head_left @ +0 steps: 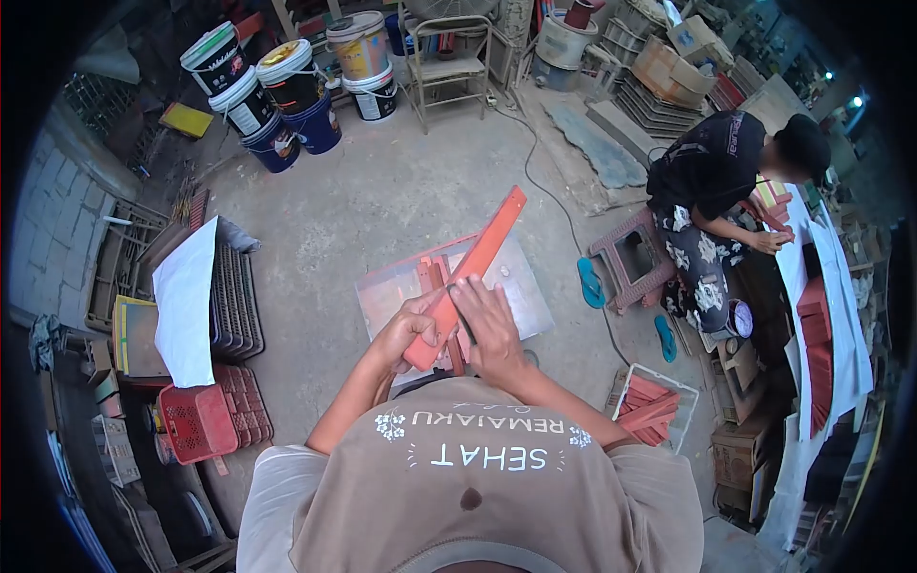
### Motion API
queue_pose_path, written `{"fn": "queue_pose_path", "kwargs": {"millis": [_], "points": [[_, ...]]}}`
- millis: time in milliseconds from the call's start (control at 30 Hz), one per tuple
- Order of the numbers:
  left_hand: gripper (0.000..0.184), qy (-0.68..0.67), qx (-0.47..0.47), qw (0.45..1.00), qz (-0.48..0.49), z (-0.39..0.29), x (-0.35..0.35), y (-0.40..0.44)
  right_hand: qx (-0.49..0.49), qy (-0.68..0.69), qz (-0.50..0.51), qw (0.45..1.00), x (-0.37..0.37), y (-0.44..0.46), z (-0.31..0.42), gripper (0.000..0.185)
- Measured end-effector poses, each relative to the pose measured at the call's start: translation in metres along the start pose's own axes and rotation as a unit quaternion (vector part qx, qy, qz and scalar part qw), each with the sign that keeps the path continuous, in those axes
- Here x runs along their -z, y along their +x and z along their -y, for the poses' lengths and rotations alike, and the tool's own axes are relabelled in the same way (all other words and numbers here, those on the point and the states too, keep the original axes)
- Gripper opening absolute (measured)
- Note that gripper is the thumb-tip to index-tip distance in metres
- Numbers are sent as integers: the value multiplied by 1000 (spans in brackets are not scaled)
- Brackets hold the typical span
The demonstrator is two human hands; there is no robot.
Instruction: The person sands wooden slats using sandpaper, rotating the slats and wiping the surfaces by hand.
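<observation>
A long orange-red painted wooden strip lies slanted in front of me, its far end up and to the right. My left hand is closed around its near end, thumb on top. Against the strip's right side rests my right hand, fingers extended and close together. A thin dark sheet shows along the inner edge of that hand; its kind is unclear. Below the hands, more red strips lie on a pale flat board on the floor.
A white-rimmed crate of red pieces stands at right. A co-worker sits beyond, near a stool and blue sandals. Paint buckets and a folding chair stand behind. Red baskets are left; a cable crosses the floor.
</observation>
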State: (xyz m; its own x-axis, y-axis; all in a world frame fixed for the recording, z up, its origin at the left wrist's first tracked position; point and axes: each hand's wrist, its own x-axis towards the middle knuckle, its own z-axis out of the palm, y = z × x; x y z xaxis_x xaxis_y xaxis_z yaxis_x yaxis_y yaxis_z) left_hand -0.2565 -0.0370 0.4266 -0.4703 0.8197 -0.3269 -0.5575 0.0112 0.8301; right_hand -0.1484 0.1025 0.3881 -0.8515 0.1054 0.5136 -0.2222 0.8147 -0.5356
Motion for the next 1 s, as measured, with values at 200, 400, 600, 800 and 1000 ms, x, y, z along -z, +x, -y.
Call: {"fn": "queue_pose_path", "kwargs": {"millis": [200,400,600,800,1000], "points": [[88,58,7,998,7,-4,-6,-4,5,23,-60,998,-5,1,-21,58],[90,32,15,999,35,-5,3,-2,32,-12,-62,997,-5,6,-26,54],[93,20,14,999,29,-3,6,-1,91,20,-36,995,-1,4,-17,56],[97,69,30,997,24,-8,-1,-4,18,1,-74,997,-7,18,-53,58],[92,48,12,998,44,-9,2,-7,22,-17,-101,994,-13,20,-49,60]]}}
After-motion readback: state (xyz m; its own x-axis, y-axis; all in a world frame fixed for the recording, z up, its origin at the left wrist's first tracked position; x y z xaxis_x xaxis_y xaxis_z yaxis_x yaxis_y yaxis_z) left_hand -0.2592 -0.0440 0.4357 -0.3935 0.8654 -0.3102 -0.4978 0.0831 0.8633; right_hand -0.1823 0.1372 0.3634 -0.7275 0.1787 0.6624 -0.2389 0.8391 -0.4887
